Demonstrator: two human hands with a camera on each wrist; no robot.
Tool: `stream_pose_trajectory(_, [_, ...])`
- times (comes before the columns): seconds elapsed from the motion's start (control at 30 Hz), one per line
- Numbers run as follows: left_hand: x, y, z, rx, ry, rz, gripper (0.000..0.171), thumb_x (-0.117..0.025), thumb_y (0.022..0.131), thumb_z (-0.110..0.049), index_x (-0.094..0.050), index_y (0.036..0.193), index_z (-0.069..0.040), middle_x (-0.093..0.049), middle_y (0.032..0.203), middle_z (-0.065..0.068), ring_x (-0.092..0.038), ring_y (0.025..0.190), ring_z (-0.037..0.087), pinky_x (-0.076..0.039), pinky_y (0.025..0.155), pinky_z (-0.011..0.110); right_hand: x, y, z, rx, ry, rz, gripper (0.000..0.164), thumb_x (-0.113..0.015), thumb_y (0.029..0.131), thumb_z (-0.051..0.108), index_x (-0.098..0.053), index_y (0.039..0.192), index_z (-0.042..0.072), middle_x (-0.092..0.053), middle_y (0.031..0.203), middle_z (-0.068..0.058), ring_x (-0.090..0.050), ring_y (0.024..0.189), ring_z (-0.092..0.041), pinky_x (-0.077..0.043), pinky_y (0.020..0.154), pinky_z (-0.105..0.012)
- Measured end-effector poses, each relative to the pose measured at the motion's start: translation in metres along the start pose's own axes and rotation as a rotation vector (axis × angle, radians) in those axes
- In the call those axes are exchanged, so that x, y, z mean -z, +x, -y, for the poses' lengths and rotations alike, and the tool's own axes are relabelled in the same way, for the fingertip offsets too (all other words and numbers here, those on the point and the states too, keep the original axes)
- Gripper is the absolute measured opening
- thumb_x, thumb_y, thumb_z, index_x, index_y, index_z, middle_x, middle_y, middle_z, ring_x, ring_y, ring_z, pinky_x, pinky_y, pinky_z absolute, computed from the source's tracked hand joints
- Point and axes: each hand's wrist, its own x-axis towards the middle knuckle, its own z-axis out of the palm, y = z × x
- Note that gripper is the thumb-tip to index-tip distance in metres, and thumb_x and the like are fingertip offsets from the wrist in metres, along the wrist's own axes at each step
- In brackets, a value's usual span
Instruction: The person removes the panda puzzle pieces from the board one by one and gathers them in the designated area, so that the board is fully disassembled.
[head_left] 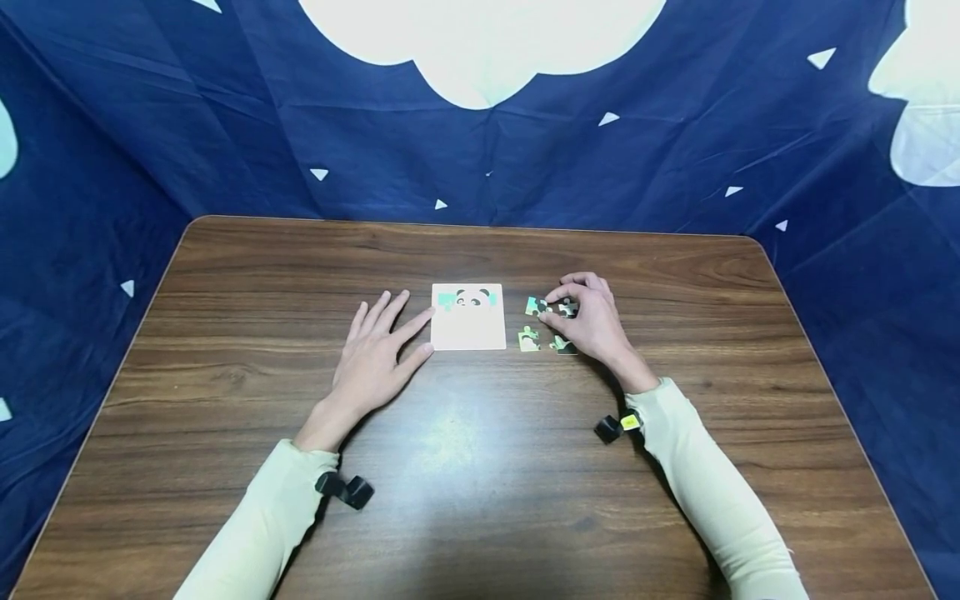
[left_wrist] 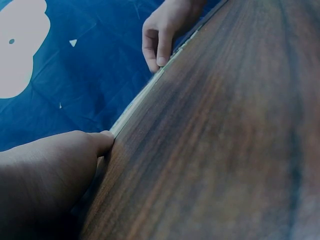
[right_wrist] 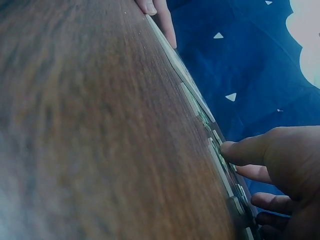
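Note:
A white puzzle board (head_left: 468, 329) lies flat on the table, a panda's eyes and ears showing along its top on puzzle pieces. My left hand (head_left: 375, 357) rests with fingers spread, its index finger and thumb tips at the board's left edge. To the right of the board, my right hand (head_left: 592, 321) pinches a green and black puzzle piece (head_left: 535, 306) between thumb and index finger, low at the tabletop. Loose beside it are a green and white piece (head_left: 528, 339), a green and black piece (head_left: 562, 345), and another piece (head_left: 568, 308) partly hidden under the right hand.
The wooden table (head_left: 480, 525) has rounded far corners. Behind it hangs a dark blue cloth (head_left: 480, 158) with white cloud and triangle shapes. A small black camera is strapped at each wrist.

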Motion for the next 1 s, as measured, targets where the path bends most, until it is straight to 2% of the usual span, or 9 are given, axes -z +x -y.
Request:
stream_pose_trajectory(0.2, [-0.001,0.000,0.001,-0.001,0.002,-0.002,0.062,-0.058,0.112,-0.052,-0.054,0.167,-0.025,-0.029,0.181,0.017,-0.014,0.171,0.040,0.001,0.139,0.057,-0.001,0.001,0.001,-0.011,0.031,-0.044,0.026,-0.094,0.090,0.016,-0.084,0.111,0.004,-0.064,0.142,-0.019,-0.056,0.135,-0.040,-0.044,0.115,-0.057])
stream_pose_trajectory(0.4, [-0.002,0.000,0.001,-0.003,0.002,-0.001,0.062,-0.058,0.112,-0.052,-0.054,0.167,-0.025,-0.029,0.181,0.017,-0.014,0.171,0.040,0.001,0.139,0.058,0.000,0.000,0.003,0.005,0.048,-0.084,0.026,-0.094,0.090,0.015,-0.083,0.111,0.005,-0.066,0.142,-0.016,-0.063,0.129,-0.038,-0.050,0.104,-0.053])
stream_pose_trajectory(0.6, [-0.002,0.000,0.000,-0.002,0.000,-0.004,0.062,-0.058,0.112,-0.052,-0.054,0.167,-0.024,-0.030,0.181,0.018,-0.015,0.171,0.041,0.001,0.139,0.058,0.001,-0.001,0.007,0.063,0.056,-0.095,0.027,-0.096,0.088,0.017,-0.084,0.109,0.006,-0.068,0.140,-0.014,-0.063,0.130,-0.036,-0.049,0.111,-0.054])
stream_pose_trajectory(1.0, [-0.001,0.000,0.001,-0.007,0.002,-0.010,0.062,-0.058,0.112,-0.051,-0.054,0.167,-0.024,-0.029,0.181,0.018,-0.015,0.170,0.042,0.000,0.139,0.059,0.002,-0.003,0.018,0.143,0.099,-0.112,0.026,-0.096,0.086,0.013,-0.084,0.107,0.005,-0.070,0.136,-0.017,-0.061,0.131,-0.037,-0.047,0.112,-0.055])
